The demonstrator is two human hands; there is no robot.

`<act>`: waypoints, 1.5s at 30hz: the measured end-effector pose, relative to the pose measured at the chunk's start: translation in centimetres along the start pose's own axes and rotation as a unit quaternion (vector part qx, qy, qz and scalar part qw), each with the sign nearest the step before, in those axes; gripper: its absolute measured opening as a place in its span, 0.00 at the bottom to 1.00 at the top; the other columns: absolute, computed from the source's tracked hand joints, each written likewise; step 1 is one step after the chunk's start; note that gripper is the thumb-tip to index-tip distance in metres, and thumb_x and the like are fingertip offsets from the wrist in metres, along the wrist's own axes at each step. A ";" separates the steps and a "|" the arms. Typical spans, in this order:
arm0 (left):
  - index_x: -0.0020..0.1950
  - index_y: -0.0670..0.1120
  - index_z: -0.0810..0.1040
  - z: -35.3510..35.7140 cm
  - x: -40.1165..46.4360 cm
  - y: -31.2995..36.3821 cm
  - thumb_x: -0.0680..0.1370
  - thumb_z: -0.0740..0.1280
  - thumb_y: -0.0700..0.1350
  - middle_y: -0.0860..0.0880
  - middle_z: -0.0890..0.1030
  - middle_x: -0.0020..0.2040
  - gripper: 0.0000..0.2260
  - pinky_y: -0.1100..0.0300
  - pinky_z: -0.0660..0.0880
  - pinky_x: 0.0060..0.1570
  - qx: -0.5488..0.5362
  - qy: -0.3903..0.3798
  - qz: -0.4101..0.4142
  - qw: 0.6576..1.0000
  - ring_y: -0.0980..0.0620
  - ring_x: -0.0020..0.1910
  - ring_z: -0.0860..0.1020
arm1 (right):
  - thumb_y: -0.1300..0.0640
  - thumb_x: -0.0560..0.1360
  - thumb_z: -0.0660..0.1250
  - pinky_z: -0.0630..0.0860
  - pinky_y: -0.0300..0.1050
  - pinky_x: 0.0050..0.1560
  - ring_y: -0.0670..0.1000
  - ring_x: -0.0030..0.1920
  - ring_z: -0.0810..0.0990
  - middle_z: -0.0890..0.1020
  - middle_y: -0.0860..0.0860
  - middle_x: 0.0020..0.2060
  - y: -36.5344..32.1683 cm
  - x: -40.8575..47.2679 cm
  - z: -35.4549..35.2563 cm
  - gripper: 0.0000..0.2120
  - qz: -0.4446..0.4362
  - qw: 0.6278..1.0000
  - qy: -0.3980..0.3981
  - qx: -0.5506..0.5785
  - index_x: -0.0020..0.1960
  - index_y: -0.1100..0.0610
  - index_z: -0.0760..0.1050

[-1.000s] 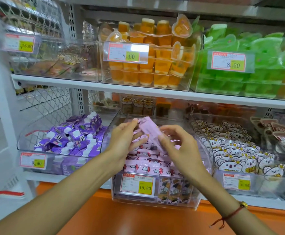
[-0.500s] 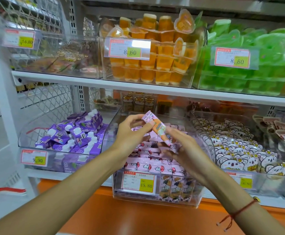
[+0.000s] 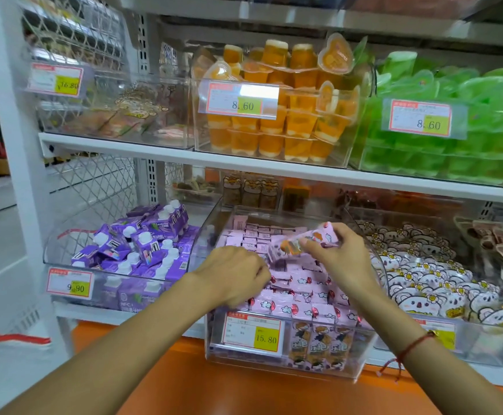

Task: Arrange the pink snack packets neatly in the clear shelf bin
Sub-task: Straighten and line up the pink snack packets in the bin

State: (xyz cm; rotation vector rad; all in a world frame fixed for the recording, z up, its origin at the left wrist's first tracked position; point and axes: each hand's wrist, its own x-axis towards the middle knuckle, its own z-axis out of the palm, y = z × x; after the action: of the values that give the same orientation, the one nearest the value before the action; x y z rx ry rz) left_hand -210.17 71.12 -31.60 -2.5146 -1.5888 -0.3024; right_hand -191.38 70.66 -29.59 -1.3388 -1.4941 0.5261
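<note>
The clear shelf bin (image 3: 361,351) on the lower shelf holds several pink snack packets (image 3: 298,307) in rows, with more at the back (image 3: 259,235). My right hand (image 3: 338,259) holds one pink packet (image 3: 301,242) above the bin's middle, lying roughly level with its printed face up. My left hand (image 3: 233,274) is curled low over the front-left rows, knuckles up; its fingertips touch the packets, and whether it grips one is hidden.
A bin of purple drink cartons (image 3: 142,247) stands to the left, a bin of white koala packets (image 3: 442,280) to the right. The upper shelf (image 3: 184,155) overhangs with orange jelly cups (image 3: 277,115) and green jellies (image 3: 442,115). An orange ledge (image 3: 184,375) runs below.
My left hand let go of the raised packet and dropped to the front-left rows. My right hand kept the packet and swung it from upright to roughly level.
</note>
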 end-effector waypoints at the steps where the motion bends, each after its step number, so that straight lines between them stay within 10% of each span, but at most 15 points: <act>1: 0.47 0.47 0.77 -0.1 0.0 -0.2 0.80 0.51 0.50 0.45 0.81 0.52 0.16 0.56 0.67 0.40 0.013 0.004 0.000 1.000 0.44 0.49 0.76 | 0.55 0.72 0.73 0.73 0.36 0.34 0.49 0.33 0.78 0.80 0.50 0.33 -0.3 0.1 0.0 0.11 -0.038 0.997 -0.020 -0.058 0.50 0.58 0.77; 9: 0.58 0.51 0.78 -0.1 0.0 -0.7 0.80 0.51 0.50 0.50 0.78 0.61 0.17 0.56 0.65 0.46 -0.002 0.013 -0.004 1.000 0.46 0.55 0.76 | 0.56 0.76 0.67 0.72 0.45 0.56 0.55 0.55 0.78 0.78 0.58 0.59 -1.6 2.9 1.3 0.22 -0.173 0.871 -0.303 -0.344 0.69 0.58 0.69; 15: 0.63 0.55 0.76 -0.2 0.0 -0.5 0.79 0.57 0.48 0.52 0.78 0.62 0.15 0.56 0.71 0.48 -0.085 0.064 -0.041 0.994 0.48 0.58 0.76 | 0.48 0.73 0.71 0.73 0.45 0.44 0.52 0.48 0.78 0.80 0.51 0.50 1.3 2.0 3.2 0.13 -0.139 0.913 -0.176 -0.340 0.53 0.53 0.76; 21: 0.66 0.54 0.74 0.4 -0.3 1.6 0.81 0.56 0.47 0.53 0.79 0.60 0.15 0.58 0.70 0.47 -0.202 0.093 -0.058 0.973 0.50 0.56 0.77 | 0.57 0.80 0.59 0.76 0.48 0.51 0.57 0.48 0.79 0.80 0.59 0.51 1.1 2.7 1.5 0.11 -0.079 0.904 -0.324 -0.266 0.48 0.56 0.81; 26: 0.69 0.49 0.71 1.7 -0.1 2.1 0.83 0.48 0.52 0.49 0.67 0.73 0.20 0.56 0.62 0.67 -0.138 -0.030 0.001 0.990 0.50 0.70 0.66 | 0.61 0.77 0.62 0.73 0.38 0.46 0.47 0.45 0.79 0.83 0.49 0.53 1.7 3.2 0.3 0.12 -0.089 0.949 -0.137 -0.271 0.56 0.52 0.80; 32: 0.76 0.60 0.55 2.3 -0.6 1.6 0.82 0.46 0.57 0.54 0.60 0.76 0.21 0.57 0.55 0.72 -0.126 -0.025 0.042 0.991 0.53 0.74 0.59 | 0.52 0.75 0.68 0.77 0.44 0.49 0.52 0.46 0.80 0.83 0.53 0.47 2.8 3.1 0.7 0.11 -0.073 0.914 -0.236 -0.323 0.55 0.54 0.81; 45: 0.72 0.60 0.64 1.8 -0.6 1.4 0.82 0.45 0.55 0.51 0.63 0.75 0.20 0.55 0.54 0.71 -0.105 -0.056 0.055 0.991 0.53 0.74 0.59 | 0.62 0.75 0.68 0.71 0.30 0.36 0.45 0.35 0.77 0.80 0.50 0.37 1.1 3.1 0.6 0.04 -0.062 0.956 -0.217 -0.186 0.41 0.59 0.78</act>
State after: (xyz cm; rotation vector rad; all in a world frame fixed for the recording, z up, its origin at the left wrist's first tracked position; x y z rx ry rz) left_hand -209.00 70.43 -33.47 -2.8134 -1.5203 -0.3379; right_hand -190.96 73.96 -29.53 -1.4614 -2.1059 0.4934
